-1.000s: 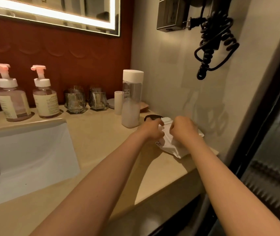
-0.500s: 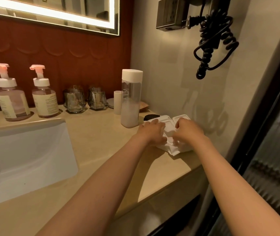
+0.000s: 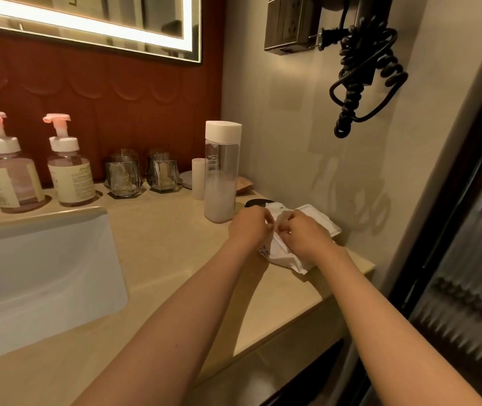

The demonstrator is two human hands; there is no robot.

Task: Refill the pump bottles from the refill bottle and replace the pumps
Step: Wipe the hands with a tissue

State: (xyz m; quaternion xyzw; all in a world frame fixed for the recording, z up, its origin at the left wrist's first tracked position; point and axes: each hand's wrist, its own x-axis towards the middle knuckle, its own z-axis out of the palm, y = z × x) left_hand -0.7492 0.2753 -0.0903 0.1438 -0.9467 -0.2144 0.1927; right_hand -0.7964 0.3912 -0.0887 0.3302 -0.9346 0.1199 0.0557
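Fingers of both hands curled, tips nearly meeting; left hand (image 3: pixel 250 227) and right hand (image 3: pixel 304 232) each pinch the top of a white packet (image 3: pixel 283 256) lying on the counter (image 3: pixel 160 230). A black disc (image 3: pixel 255 203) sits just behind the packet. The refill bottle (image 3: pixel 222 171) stands upright, capped and about a third full, just beside the left hand. Further left: a small white tube (image 3: pixel 198 178), two glasses (image 3: pixel 122 177), then the pump bottles (image 3: pixel 11 177), pumps on, behind the sink (image 3: pixel 43 273). Nothing blocks the bottles. Versus 0.5 s ago: hands closer together, bottles unmoved.
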